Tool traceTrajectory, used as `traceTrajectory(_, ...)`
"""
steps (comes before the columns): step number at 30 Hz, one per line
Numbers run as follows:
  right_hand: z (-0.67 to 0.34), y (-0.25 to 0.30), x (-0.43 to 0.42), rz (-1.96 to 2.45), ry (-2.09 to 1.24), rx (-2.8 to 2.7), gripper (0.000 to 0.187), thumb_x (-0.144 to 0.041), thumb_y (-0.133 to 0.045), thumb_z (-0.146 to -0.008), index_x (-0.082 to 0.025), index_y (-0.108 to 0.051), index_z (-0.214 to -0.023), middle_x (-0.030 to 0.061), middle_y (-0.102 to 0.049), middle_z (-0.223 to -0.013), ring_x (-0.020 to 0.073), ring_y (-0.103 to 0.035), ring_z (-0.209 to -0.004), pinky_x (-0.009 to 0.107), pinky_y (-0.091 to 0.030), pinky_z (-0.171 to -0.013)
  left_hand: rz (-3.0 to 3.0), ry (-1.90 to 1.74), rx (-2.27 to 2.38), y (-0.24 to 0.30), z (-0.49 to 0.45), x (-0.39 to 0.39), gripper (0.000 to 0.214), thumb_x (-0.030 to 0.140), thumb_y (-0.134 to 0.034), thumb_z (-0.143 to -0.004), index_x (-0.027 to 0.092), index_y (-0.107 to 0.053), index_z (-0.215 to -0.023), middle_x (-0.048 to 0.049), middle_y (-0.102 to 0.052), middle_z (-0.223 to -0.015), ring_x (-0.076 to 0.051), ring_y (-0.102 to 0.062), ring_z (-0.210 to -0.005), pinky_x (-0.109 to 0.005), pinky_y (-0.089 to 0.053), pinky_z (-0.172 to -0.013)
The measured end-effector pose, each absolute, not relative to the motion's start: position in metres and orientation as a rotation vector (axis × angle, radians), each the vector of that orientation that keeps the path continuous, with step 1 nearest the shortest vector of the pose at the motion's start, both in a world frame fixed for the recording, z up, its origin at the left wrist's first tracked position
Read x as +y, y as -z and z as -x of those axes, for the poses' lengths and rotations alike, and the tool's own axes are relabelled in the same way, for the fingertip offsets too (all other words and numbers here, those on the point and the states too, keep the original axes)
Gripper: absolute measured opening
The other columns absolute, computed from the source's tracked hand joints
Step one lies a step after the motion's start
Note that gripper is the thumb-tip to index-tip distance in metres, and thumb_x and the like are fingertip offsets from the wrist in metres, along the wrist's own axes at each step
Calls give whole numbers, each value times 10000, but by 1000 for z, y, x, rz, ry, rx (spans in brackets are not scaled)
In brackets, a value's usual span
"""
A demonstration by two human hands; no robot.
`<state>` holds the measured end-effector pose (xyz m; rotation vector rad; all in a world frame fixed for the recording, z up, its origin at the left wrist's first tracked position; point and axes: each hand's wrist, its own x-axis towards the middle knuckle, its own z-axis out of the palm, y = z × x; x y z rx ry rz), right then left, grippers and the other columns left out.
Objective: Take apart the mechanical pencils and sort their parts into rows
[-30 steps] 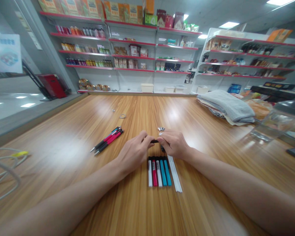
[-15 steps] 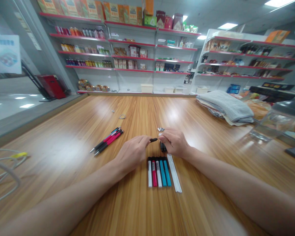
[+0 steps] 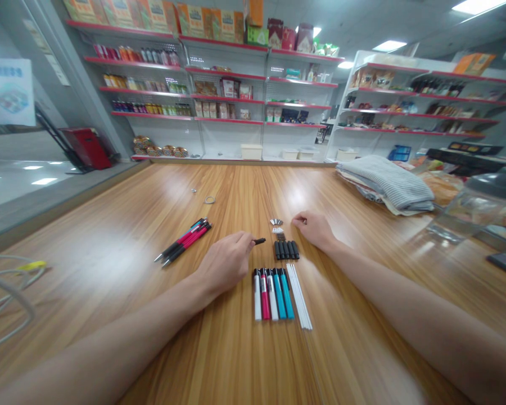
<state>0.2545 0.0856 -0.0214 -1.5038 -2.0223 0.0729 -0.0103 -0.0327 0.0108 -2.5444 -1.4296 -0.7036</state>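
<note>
My left hand point(image 3: 231, 259) is closed, with a black pen grip point(image 3: 260, 241) sticking out to the right from its thumb and fingertips. My right hand point(image 3: 314, 226) hovers or rests just right of the small metal pen tips point(image 3: 276, 222), its thumb and index finger pinched together; whatever may be between them is too small to make out. Below the tips lie small white pieces point(image 3: 277, 230), dark springs point(image 3: 281, 237) and a row of black grips point(image 3: 287, 250). Nearer me are several pen barrels point(image 3: 274, 295) in white, pink and blue, beside white refills point(image 3: 299, 297).
Whole pens point(image 3: 185, 242) lie in a bundle at the left. Farther off is a small cable ring point(image 3: 209, 200). Folded cloth point(image 3: 385, 183) and a clear jug point(image 3: 459, 208) stand at the right. A white cable point(image 3: 12, 292) loops over the left edge. Stocked shelves point(image 3: 227, 101) rise behind.
My right hand has moved away from the black grip, right and slightly back, uncovering the row of grips and small parts. My left hand keeps the grip almost in place.
</note>
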Motion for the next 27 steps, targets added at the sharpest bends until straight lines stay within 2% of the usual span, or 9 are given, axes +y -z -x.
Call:
traceTrajectory(10, -247, 19, 78, 1346, -52, -2088, 116, -189, -580, -778, -173, -694, -792, 52, -668, -818, 145, -580, -706, 261, -434, -674, 2572, 726, -1450, -9, 11, -31, 198, 197, -361, -939, 167, -546, -874, -57, -613, -817, -174, -576, -713, -278, -402, -608)
traceTrajectory(20, -241, 18, 73, 1180, -224, -2069, 236, -160, -593, -767, -171, -622, -1001, 22, -659, -833, 119, -589, -695, 253, -462, -694, 2578, 747, -1428, -7, 11, -31, 199, 195, -360, -941, 164, -553, -905, -59, -615, -824, -170, -585, -728, -275, -409, -619)
traceTrajectory(27, -241, 25, 81, 1177, -281, -2040, 255, -153, -581, -777, -176, -603, -1030, 8, -648, -800, 104, -579, -652, 241, -461, -674, 2584, 682, -1479, -9, 10, -31, 217, 210, -342, -950, 164, -547, -898, -54, -612, -830, -172, -575, -734, -275, -396, -624)
